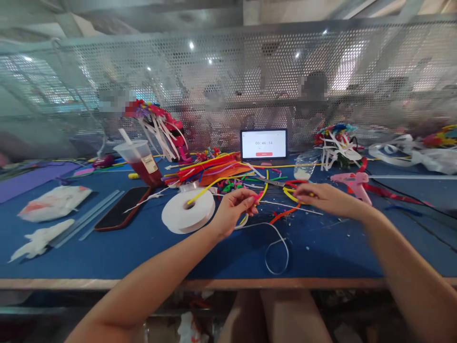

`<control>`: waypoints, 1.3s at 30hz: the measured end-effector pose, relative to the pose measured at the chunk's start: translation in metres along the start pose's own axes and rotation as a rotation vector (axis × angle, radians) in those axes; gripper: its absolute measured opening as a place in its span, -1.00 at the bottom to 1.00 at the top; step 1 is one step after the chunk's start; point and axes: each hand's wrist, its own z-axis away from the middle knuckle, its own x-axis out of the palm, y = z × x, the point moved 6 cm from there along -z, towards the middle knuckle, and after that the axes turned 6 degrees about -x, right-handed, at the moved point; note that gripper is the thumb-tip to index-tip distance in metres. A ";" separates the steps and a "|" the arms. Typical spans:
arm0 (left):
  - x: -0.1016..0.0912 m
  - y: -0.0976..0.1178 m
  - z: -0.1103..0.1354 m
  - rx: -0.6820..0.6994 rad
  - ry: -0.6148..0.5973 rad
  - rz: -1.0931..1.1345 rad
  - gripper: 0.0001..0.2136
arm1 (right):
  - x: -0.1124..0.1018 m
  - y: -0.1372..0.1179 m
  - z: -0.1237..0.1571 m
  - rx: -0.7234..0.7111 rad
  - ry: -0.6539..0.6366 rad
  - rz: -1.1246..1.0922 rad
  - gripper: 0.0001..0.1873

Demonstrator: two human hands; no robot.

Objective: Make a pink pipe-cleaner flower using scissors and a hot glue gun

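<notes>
My left hand is closed in a pinch on a small pink pipe cleaner piece, just right of the white ribbon spool. My right hand has its fingers curled on the handles of a pair of scissors; the blades point left, toward the left hand. Part of the handles is hidden by the fingers. Between the hands lies an orange pipe cleaner. A thin white ribbon curls on the blue mat in front of them.
Behind the hands are bundled coloured pipe cleaners and a tablet showing a timer. A drink cup and a phone are at left. A pink glue gun stands at right. The table edge runs along the front.
</notes>
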 end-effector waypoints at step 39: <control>0.002 -0.015 0.000 -0.138 0.011 0.167 -0.71 | 0.027 -0.026 0.024 0.037 0.486 -0.660 -0.77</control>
